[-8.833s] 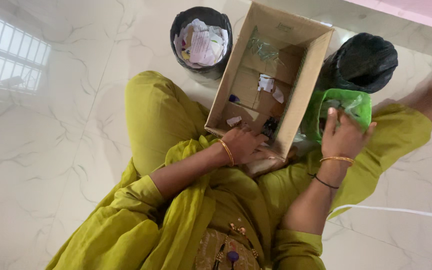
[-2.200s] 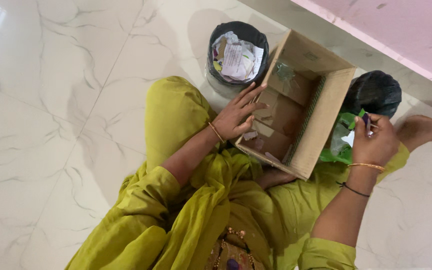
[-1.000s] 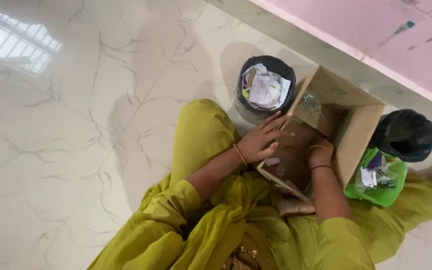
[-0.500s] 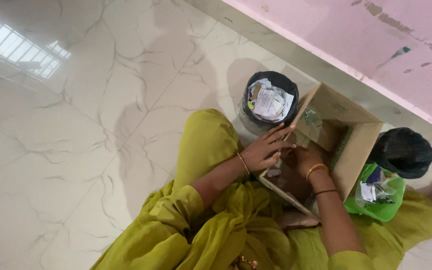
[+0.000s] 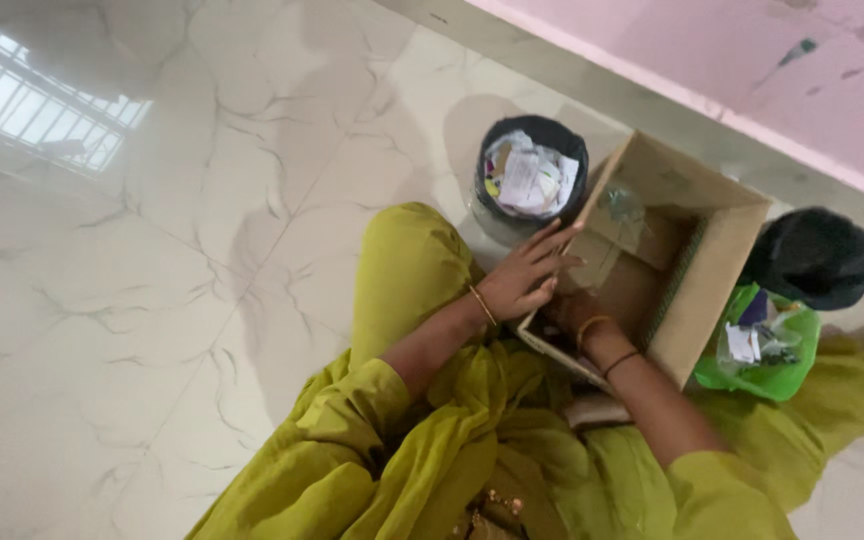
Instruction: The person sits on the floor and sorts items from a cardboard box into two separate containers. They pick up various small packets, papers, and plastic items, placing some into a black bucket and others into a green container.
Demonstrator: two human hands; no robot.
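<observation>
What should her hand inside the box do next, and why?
Probably close the right hand on one scrap and lift it out. That hand is down in the near corner of the cardboard box, the left hand steadies the box's rim, and the paper-filled bin and green bag stand beside it.

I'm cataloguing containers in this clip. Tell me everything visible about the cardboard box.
The cardboard box is plain brown, rectangular and open-topped, with bare inner walls and a crumpled clear plastic scrap in its far corner. It sits tilted on the marble floor against the person's lap, between a paper-filled black bin and a green bag. The left hand rests spread on its near-left rim; the right hand reaches inside, its fingers hidden.
</observation>
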